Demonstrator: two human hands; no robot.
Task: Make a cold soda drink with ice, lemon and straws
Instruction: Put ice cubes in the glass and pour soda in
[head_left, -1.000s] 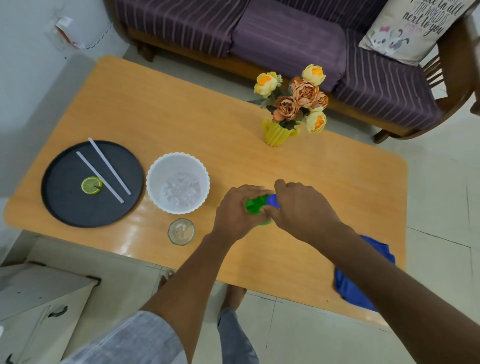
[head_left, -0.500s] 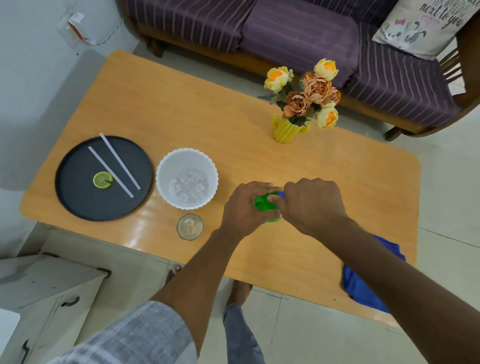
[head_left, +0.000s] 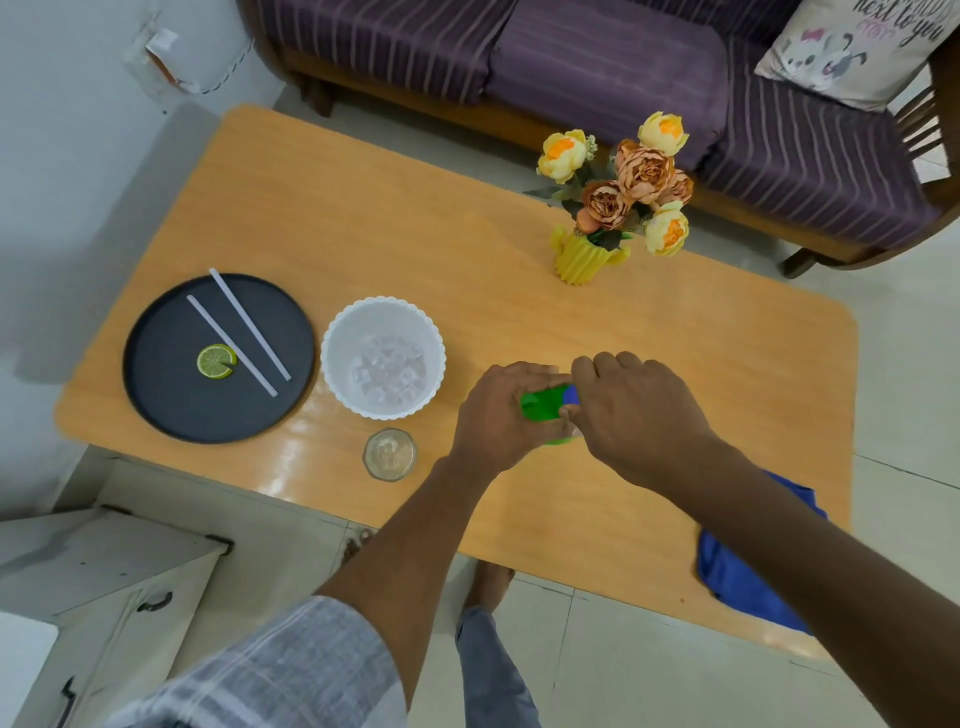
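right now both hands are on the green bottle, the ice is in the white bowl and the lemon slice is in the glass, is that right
Not quite. In the head view the lemon slice lies on the black tray beside the two straws, not in the glass. The rest holds: the left hand and right hand both grip the green bottle, and the ice is in the white bowl.

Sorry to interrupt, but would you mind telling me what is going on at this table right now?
A person stands at the wooden table, both hands on a green soda bottle. The left hand grips its body while the right hand pinches the blue cap, apparently to open it. The glass already holds some ice. More ice sits in the white bowl. The lemon slice and two straws lie unused on the black tray.
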